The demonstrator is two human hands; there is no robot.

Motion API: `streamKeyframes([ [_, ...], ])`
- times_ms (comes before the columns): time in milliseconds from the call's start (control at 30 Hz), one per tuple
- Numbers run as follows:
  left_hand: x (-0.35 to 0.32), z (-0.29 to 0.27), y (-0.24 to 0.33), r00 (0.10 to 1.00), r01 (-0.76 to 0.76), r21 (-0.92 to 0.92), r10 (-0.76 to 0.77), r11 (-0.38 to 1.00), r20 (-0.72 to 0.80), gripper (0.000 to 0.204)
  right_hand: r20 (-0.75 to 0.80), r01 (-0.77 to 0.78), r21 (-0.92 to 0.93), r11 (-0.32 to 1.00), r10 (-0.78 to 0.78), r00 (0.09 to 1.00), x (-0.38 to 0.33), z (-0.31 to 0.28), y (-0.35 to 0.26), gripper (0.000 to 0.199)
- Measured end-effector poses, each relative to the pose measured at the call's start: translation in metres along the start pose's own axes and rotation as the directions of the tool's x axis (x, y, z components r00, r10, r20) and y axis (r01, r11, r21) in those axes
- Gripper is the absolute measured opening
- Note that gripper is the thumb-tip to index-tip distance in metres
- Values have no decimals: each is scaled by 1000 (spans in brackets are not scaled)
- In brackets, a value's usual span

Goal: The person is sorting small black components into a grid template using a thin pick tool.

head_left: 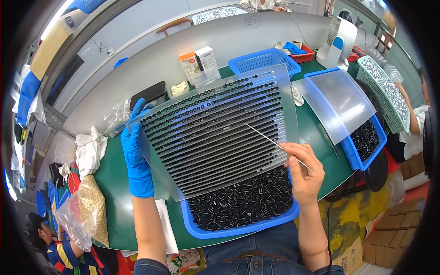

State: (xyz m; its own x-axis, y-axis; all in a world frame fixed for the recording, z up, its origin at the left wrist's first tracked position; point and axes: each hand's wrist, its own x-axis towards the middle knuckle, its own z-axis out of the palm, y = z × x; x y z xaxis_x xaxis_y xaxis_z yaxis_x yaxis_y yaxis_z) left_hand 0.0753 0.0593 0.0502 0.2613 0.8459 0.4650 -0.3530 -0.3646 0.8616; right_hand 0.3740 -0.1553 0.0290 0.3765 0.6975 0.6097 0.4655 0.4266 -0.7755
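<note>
A clear slotted plate (289,98) is tilted over the table, its rows filled with small black cylindrical parts (215,137). Wearing a blue glove, my left hand (136,158) grips the plate's left edge. My bare right hand (306,173) pinches a thin metal pick (270,140), whose tip rests at or just above the middle rows. A few slots at the plate's right end hold no parts. Beneath the plate's near edge stands a blue tray (195,229) heaped with loose black parts (243,204); the plate hides its far side.
On the green table (112,192) stand a blue basket (238,64), small boxes (199,66) and a white fan (337,43). To the right, a clear sheet (341,103) partly covers another blue tray (382,149). A bag of gold-coloured pieces (94,206) sits left. Other people work nearby.
</note>
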Motion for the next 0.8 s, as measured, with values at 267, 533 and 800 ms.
streamKeyframes([
  [267, -1, -1, 0, 1000, 10, 10, -10, 1000, -1, 57, 50, 50, -7, 999, -50, 998, -2, 4, 3, 17],
  [533, 2, -3, -6, 1000, 5, 80, -3, 997, -21, 57, 59, 59, 2, 998, -59, 997, 0, 11, 0, 16],
  [800, 0, -3, -6, 1000, -15, -31, 15, 999, -11, 46, 77, 77, -11, 997, -76, 994, -2, 14, 3, 16],
])
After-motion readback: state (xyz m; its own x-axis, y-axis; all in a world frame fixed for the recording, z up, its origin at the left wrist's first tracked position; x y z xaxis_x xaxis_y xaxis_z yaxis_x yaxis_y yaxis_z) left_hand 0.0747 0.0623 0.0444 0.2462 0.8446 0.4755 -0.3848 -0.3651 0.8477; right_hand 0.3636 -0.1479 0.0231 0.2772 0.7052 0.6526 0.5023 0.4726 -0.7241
